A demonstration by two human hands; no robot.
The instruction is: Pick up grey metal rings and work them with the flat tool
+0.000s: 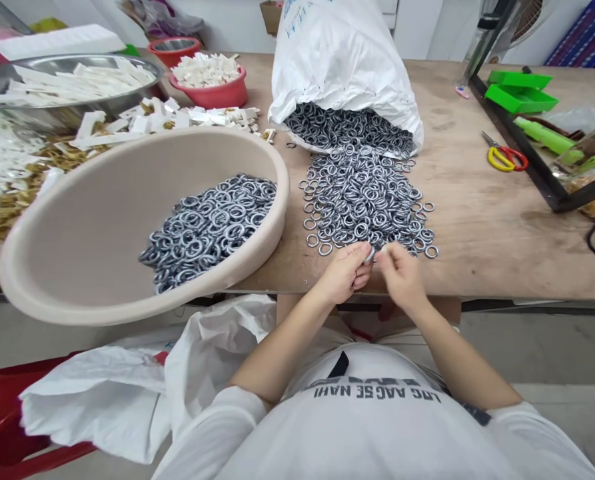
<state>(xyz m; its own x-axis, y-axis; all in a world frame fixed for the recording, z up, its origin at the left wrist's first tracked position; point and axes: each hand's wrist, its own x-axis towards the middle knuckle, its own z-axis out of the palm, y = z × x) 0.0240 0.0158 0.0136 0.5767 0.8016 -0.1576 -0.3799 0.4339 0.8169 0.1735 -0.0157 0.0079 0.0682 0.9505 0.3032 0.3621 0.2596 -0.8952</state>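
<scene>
My left hand (348, 270) is closed, pinching a grey ring (370, 254) between thumb and fingers at the near edge of the table. Close beside it, my right hand (401, 272) has its fingers pressed together near the same ring; what they grip, if anything, is too small to make out. Just beyond both hands spreads a pile of grey rings (362, 197), spilling from the mouth of a white woven sack (347, 67). To the left, a large beige basin (87, 193) stands tilted with a heap of similar rings (212, 230) inside.
Scissors (507, 159) with red and yellow handles lie at right, near a black metal frame (532, 160) and green trays (522, 93). Behind the basin are a steel bowl (62, 117), a red bowl (214, 95) and loose white pieces. A white sack (112, 393) hangs below the table.
</scene>
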